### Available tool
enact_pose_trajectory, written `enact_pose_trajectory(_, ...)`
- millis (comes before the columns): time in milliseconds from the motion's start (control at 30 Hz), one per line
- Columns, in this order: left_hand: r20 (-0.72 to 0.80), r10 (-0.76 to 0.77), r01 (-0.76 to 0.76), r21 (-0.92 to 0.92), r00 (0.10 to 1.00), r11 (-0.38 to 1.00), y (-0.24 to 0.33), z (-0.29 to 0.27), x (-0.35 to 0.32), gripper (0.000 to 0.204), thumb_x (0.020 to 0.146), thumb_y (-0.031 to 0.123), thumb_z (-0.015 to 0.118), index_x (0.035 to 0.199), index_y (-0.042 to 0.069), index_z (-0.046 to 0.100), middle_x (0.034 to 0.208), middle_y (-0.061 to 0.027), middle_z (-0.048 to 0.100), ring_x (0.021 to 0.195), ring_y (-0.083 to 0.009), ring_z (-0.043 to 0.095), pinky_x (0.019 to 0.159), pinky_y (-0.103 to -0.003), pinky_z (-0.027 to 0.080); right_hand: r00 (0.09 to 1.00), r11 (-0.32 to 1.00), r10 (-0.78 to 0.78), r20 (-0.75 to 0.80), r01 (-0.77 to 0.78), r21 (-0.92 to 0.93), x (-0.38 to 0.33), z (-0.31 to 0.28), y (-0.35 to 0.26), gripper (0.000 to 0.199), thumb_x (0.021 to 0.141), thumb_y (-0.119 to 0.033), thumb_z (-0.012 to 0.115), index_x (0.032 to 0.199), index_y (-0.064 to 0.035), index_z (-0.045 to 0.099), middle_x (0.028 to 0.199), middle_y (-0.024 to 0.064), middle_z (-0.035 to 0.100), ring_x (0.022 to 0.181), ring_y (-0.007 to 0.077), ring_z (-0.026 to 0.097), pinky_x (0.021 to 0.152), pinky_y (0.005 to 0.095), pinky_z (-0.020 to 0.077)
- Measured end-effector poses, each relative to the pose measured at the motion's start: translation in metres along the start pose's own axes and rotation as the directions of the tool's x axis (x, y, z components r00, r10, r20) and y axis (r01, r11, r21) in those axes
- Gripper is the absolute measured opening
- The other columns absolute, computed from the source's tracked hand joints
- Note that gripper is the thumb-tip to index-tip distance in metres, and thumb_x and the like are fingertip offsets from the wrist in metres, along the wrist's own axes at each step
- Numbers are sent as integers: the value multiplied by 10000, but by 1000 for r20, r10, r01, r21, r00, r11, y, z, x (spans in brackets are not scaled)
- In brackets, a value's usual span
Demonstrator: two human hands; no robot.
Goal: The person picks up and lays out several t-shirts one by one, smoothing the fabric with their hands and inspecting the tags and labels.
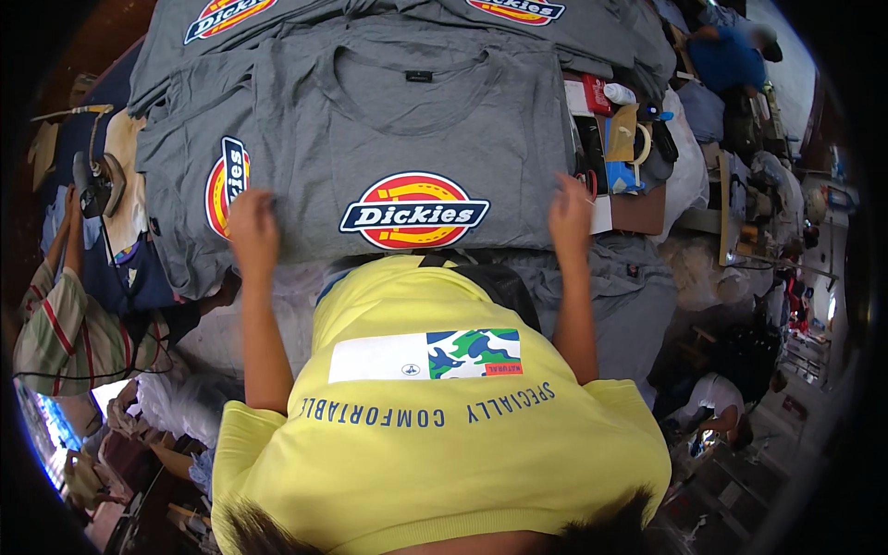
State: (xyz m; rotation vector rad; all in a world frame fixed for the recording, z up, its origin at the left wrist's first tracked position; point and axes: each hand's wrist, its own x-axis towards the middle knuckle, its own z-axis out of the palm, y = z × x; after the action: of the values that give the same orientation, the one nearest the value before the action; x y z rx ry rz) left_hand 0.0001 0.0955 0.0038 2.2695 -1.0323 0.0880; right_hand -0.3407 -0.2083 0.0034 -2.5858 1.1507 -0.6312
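A grey T-shirt (416,139) lies folded before me, its round neckline at the far side and a red, yellow and dark blue printed badge near its front edge. At the shirt's left side my left hand (252,229) is closed, its fingers curled in at the edge and slightly blurred. My right hand (571,217) pinches the opposite edge, level with the badge. Under and to the left spreads another grey T-shirt (180,166) with the same kind of badge, partly covered. The fingertips of both hands are partly hidden.
More grey T-shirts (370,23) lie beyond. To the right sit a cardboard box (638,211) and a tape roll (641,145) among small items. At far left, another person's hands (67,222) are near an iron-like dark tool (97,190). Other people work at far right.
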Motion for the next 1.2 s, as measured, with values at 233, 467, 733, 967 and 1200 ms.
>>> enact_pose_trajectory(233,296,376,-440,191,878,878,32,94,58,456,860,294,485,1279,138,394,1338,-39,374,1281,-225,280,1029,-470,202,842,865,-442,310,491,-101,47,89,-48,516,873,-422,411,1321,-172,359,1384,12,321,1292,232,256,1035,484,170)
enact_pose_trajectory(467,172,371,-407,284,913,868,-12,109,151,468,864,336,471,1284,148,383,1276,-36,424,1179,-218,389,958,-462,271,957,915,-270,102,288,-282,125,116,-12,513,878,-429,397,1325,-181,349,1389,4,313,1298,219,245,1033,504,159)
enact_pose_trajectory(733,34,452,-442,285,891,850,-11,111,222,280,832,336,513,989,109,559,1075,-55,522,1016,-256,465,810,-399,367,965,968,-230,-128,213,-136,196,123,-7,356,814,-329,548,1112,-138,513,1127,19,501,1058,234,441,899,467,274)
enact_pose_trajectory(967,175,228,-271,286,958,919,-10,105,240,327,852,423,465,868,99,500,650,-118,601,600,-337,581,496,-410,427,970,966,-231,-79,219,-136,228,132,10,262,765,-383,595,915,-169,586,979,9,531,959,251,453,819,421,286)
enact_pose_trajectory(1200,26,171,-173,243,985,955,-26,104,246,416,830,497,457,899,101,561,777,-133,606,731,-303,587,602,-420,452,970,980,-179,-164,191,59,244,122,31,249,769,-367,608,890,-150,602,959,53,545,937,268,472,819,408,329)
